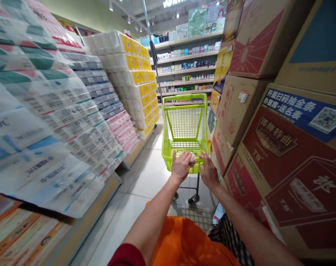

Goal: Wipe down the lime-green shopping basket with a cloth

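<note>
Left hand [181, 166] pressed down on a small whitish wad [192, 159] at the near rim, right hand [209, 172] spread on that rim, and there's the lime-green plastic shopping trolley [184, 122] on floor tiles [146, 177], toilet-paper stacks [129, 74] left, red cartons [295, 166] right!

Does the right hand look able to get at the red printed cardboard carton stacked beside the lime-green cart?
Probably yes. The right hand rests on the rim of the lime-green plastic shopping cart, and the red printed cardboard carton stands to its right, with nothing visible between them but open floor.
</note>
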The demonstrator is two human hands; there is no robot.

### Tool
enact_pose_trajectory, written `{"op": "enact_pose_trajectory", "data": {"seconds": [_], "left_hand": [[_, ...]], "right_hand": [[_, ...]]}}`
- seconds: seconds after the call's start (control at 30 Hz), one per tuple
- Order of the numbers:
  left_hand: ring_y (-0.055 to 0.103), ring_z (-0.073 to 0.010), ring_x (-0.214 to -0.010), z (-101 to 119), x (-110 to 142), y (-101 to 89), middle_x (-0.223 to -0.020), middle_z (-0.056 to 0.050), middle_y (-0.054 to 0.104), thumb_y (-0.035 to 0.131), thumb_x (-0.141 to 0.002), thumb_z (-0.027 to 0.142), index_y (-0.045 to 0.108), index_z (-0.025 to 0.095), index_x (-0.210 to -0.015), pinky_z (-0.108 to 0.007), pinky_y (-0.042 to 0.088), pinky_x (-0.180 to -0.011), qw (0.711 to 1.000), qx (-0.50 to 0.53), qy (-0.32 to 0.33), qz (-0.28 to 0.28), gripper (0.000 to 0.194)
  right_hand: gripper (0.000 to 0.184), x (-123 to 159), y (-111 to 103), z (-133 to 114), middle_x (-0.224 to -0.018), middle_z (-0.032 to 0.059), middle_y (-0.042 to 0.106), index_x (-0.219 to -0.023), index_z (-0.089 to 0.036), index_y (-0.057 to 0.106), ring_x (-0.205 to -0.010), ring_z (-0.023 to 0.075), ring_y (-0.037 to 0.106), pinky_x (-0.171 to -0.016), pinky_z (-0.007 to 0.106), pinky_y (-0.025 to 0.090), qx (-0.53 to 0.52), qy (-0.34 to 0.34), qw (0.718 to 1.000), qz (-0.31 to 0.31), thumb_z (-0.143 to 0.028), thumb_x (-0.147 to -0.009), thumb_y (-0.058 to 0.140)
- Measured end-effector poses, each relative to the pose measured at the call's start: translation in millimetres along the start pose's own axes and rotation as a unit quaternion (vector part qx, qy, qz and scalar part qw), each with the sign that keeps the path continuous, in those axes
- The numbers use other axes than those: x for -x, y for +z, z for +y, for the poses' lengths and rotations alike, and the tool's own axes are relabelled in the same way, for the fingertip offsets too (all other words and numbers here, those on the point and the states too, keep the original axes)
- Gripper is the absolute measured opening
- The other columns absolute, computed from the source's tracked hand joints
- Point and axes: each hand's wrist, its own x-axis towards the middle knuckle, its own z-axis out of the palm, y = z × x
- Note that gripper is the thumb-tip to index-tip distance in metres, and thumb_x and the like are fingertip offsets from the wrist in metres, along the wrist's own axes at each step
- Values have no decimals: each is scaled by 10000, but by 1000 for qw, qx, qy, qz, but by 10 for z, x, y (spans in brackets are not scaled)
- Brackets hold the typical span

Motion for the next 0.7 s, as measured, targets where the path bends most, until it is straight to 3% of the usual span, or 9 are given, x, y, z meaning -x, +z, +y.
{"op": "enact_pose_trajectory", "data": {"seconds": [0.1, 0.2, 0.3, 0.37, 0.53, 0.6, 0.7], "left_hand": [[459, -200, -1189, 91, -54, 55, -1229, -60, 560, 448, -836, 217, 507, 240, -1172, -538, 116, -1079, 999, 9, 29, -9, 342], [467, -200, -1182, -240, 91, -87, -1221, -57, 566, 453, -829, 193, 523, 244, -1154, -534, 108, -1080, 1000, -10, 4, -6, 337], [466, -221, -1183, -538, 236, -234, -1220, -77, 564, 448, -833, 195, 540, 233, -1135, -555, 103, -1070, 997, -44, -62, 21, 318], [462, -225, -1187, -487, 225, -216, -1217, -83, 566, 438, -843, 214, 544, 222, -1130, -561, 103, -1068, 997, -41, -58, 20, 306], [458, -204, -1190, 7, -8, 7, -1225, -71, 562, 423, -860, 263, 516, 212, -1161, -541, 100, -1080, 1000, 8, 29, -5, 319], [458, -202, -1190, -43, 1, -18, -1226, -66, 562, 431, -855, 257, 515, 217, -1161, -541, 91, -1082, 999, 10, 38, -14, 320], [459, -209, -1190, -371, 141, -167, -1223, -70, 563, 437, -842, 203, 521, 225, -1156, -548, 100, -1076, 1000, -15, -8, -10, 326]], "right_hand": [[597, 14, -17, 46, -1081, 80, 616, -1295, -169, 320, -1054, 201, 540, -912, 393, 453, 23, -6, 1000, -9, -33, -714, 349], [605, 32, -25, 91, -1112, 74, 604, -1300, -173, 310, -1100, 189, 514, -934, 380, 440, 33, -10, 999, -8, -13, -717, 334], [587, 57, 0, 97, -1194, 88, 550, -1281, -166, 333, -1167, 183, 461, -963, 374, 422, 23, -18, 1000, 6, -13, -715, 333], [569, 72, 25, 87, -1190, 92, 548, -1271, -163, 344, -1180, 192, 446, -974, 392, 413, 14, -19, 1000, 13, -29, -718, 344], [548, 78, 29, 109, -1155, 82, 572, -1267, -176, 347, -1174, 200, 452, -962, 414, 420, 20, -21, 1000, 3, -52, -733, 349], [536, 67, 10, 127, -1145, 81, 583, -1252, -174, 364, -1161, 198, 466, -956, 411, 424, 27, -25, 999, 2, -45, -732, 345], [526, 48, -7, 123, -1150, 82, 582, -1241, -167, 375, -1161, 192, 467, -964, 400, 421, 20, -28, 999, 0, -33, -733, 336]]}}
